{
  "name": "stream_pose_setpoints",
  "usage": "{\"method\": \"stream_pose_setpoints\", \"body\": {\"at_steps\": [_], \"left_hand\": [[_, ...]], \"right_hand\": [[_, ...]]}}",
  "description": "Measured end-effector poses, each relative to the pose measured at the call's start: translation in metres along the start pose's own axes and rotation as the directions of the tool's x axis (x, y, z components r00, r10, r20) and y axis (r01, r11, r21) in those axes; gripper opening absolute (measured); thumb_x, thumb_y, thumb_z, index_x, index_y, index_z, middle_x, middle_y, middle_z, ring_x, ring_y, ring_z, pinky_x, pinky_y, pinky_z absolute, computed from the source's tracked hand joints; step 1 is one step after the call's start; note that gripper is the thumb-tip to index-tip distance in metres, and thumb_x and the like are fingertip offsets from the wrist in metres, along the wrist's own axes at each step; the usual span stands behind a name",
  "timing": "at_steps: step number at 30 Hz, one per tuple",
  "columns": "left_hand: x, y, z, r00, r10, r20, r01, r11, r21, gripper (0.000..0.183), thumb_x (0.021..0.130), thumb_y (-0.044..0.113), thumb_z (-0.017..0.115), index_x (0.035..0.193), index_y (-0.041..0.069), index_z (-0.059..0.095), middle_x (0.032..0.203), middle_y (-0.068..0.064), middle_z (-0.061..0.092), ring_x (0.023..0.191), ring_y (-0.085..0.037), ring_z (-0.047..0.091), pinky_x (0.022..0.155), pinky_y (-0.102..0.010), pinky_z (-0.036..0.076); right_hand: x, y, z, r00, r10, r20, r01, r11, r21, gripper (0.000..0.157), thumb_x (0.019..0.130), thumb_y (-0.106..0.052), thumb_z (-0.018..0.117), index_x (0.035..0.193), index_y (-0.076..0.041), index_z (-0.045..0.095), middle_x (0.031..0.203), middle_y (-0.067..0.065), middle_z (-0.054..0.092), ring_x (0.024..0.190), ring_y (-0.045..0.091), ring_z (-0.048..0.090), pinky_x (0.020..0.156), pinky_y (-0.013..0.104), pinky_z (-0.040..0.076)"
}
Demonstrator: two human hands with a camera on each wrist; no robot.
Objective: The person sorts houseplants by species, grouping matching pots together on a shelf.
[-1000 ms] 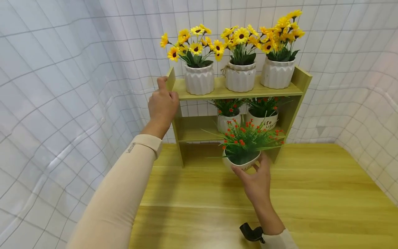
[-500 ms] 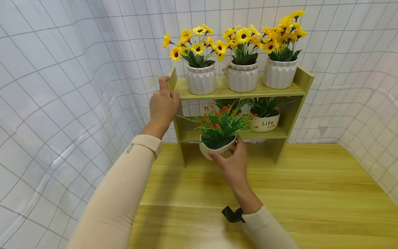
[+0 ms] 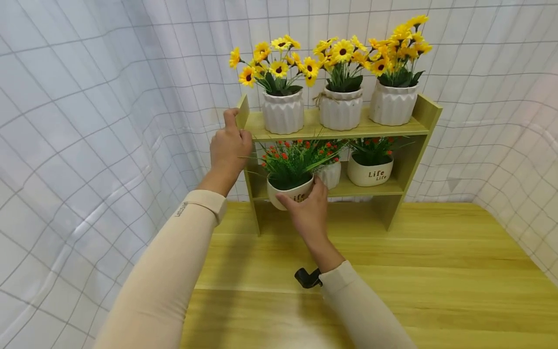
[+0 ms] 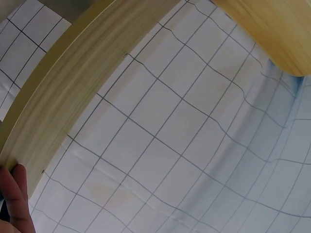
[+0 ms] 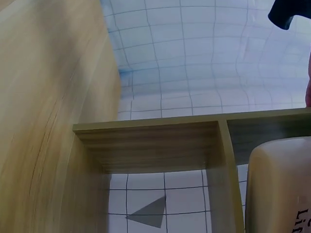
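Note:
My right hand (image 3: 310, 213) grips a white pot (image 3: 276, 192) lettered "Life", planted with green grass and small red flowers. It is held at the left part of the middle level of a small wooden shelf (image 3: 340, 131); whether its base touches the board cannot be told. The right wrist view has the same pot (image 5: 279, 179) beside the shelf's divider board. My left hand (image 3: 230, 145) holds the shelf's upper left side panel, and a few of its fingers (image 4: 17, 199) show against that panel in the left wrist view.
Behind and right of the held pot, a white ribbed pot (image 3: 330, 175) and another "Life" pot (image 3: 369, 173) stand on the middle board. Three white pots with yellow flowers line the top, one at its left (image 3: 282, 112). A wooden table (image 3: 436, 271) supports the shelf.
My right hand has carried the "Life" pot leftward and up, from in front of the shelf to its middle level at the left. The left hand stays on the side panel.

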State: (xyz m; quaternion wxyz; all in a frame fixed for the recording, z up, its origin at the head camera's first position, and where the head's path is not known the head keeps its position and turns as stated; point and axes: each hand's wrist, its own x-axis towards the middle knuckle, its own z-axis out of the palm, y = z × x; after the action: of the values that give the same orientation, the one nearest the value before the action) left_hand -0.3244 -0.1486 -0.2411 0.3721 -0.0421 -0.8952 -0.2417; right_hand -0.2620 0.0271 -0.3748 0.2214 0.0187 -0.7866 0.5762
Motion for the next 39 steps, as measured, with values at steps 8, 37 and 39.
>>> {"method": "stream_pose_setpoints", "body": {"at_steps": [8, 37, 39], "left_hand": [[0.002, 0.005, 0.000, 1.000, 0.023, 0.013, -0.022, 1.000, -0.003, 0.043, 0.095, 0.017, 0.042, 0.138, 0.015, 0.035, 0.073, -0.025, 0.060, 0.058, -0.040, 0.055, 0.053, -0.049, 0.044], [0.000, 0.002, -0.002, 0.999, -0.027, 0.043, 0.026, 1.000, 0.016, 0.043, 0.097, 0.016, 0.040, 0.139, 0.016, 0.032, 0.077, -0.026, 0.062, 0.059, -0.039, 0.057, 0.054, -0.049, 0.046], [0.000, 0.003, -0.003, 0.999, -0.027, 0.046, 0.027, 1.000, 0.016, 0.043, 0.097, 0.016, 0.041, 0.139, 0.016, 0.032, 0.078, -0.026, 0.063, 0.060, -0.039, 0.058, 0.054, -0.049, 0.046]], "right_hand": [[0.006, 0.001, 0.013, 1.000, 0.008, -0.021, -0.008, 1.000, 0.009, 0.109, 0.071, -0.056, 0.084, 0.149, -0.004, 0.030, 0.141, 0.015, 0.038, 0.122, 0.031, 0.045, 0.100, 0.050, 0.043], [0.021, 0.012, 0.022, 0.998, -0.056, 0.041, 0.053, 0.996, 0.071, 0.084, 0.087, -0.036, 0.076, 0.151, -0.004, 0.033, 0.140, 0.016, 0.042, 0.117, 0.029, 0.047, 0.095, 0.048, 0.045], [0.023, 0.011, 0.024, 0.998, -0.053, 0.033, 0.051, 0.997, 0.057, 0.083, 0.087, -0.037, 0.076, 0.150, -0.004, 0.033, 0.139, 0.016, 0.042, 0.114, 0.029, 0.047, 0.093, 0.048, 0.045]]}}
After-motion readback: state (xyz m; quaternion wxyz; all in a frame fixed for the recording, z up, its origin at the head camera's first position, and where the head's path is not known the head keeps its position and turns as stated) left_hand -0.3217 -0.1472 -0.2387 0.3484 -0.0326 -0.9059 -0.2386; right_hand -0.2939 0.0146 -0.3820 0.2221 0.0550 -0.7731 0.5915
